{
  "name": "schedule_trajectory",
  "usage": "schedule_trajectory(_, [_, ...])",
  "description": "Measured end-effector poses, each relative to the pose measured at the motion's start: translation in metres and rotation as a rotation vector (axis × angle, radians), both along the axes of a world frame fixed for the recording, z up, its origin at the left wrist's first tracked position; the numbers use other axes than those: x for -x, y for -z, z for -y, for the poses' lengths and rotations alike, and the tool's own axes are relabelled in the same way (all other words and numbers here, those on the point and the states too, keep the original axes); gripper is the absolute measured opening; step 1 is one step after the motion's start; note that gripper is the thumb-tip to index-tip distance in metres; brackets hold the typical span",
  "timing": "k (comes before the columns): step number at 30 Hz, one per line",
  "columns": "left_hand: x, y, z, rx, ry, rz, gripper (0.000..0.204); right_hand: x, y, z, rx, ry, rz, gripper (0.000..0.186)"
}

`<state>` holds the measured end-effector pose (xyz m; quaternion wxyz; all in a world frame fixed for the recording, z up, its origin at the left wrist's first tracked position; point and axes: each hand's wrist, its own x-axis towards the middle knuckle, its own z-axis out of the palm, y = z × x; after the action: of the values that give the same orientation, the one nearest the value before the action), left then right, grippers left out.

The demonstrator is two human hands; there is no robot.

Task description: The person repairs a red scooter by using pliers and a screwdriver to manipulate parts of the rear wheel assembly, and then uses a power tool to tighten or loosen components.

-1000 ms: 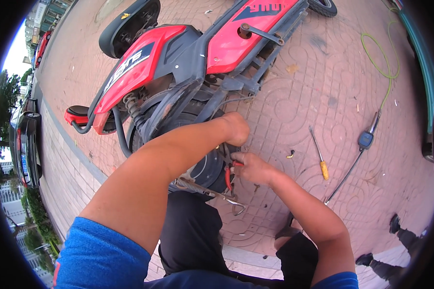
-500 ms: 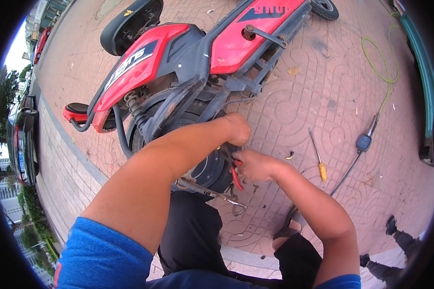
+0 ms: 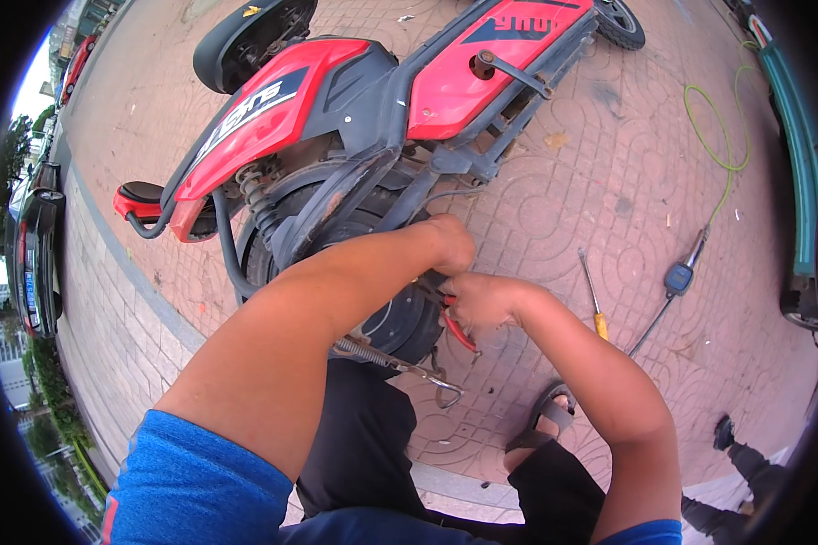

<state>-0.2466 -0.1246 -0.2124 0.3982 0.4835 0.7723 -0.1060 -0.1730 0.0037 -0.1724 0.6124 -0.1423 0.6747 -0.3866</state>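
A red and black electric scooter (image 3: 345,107) lies on its side, its rear wheel (image 3: 407,322) in front of my knees. My right hand (image 3: 483,302) is closed round red-handled pliers (image 3: 462,334) beside the wheel's hub. The jaws are hidden by the hand and the wheel. My left hand (image 3: 452,243) is bent down just above it, close to the wheel's rim. Its fingers curl round out of sight, and what they grip does not show. A coil spring (image 3: 366,351) and the metal stand (image 3: 438,381) stick out below the wheel.
On the paving to the right lie a screwdriver (image 3: 594,295) with a yellow handle and a blue gauge-like device (image 3: 678,277) on a yellow-green hose (image 3: 727,168). A teal vehicle (image 3: 784,150) borders the far right. Another person's legs (image 3: 741,481) show at lower right.
The pliers' handle has swung slightly to the right with my right hand. My left hand keeps its place. The view has shifted a little, and more of my sandalled foot shows.
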Motion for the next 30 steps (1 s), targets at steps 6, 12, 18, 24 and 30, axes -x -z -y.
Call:
schedule_trajectory(6, [0.005,-0.007,0.006,0.024,-0.07,0.071,0.034,0.02,0.0,0.031,-0.095,-0.309,-0.245,0.029])
schedule_trajectory(12, [0.001,-0.003,-0.001,0.033,-0.07,0.022,0.035,-0.006,0.009,-0.006,0.066,0.525,0.688,0.03])
schedule_trajectory(18, [0.0,-0.004,0.003,0.028,-0.071,0.033,0.033,-0.003,-0.009,-0.002,-0.093,0.447,0.884,0.032])
schedule_trajectory(24, [-0.001,-0.013,-0.001,-0.007,-0.08,0.045,0.031,-0.018,-0.012,0.019,-0.258,0.369,0.367,0.03])
schedule_trajectory(30, [0.005,-0.008,0.004,-0.019,-0.107,0.048,0.031,-0.051,-0.004,0.029,-0.205,0.097,-0.499,0.033])
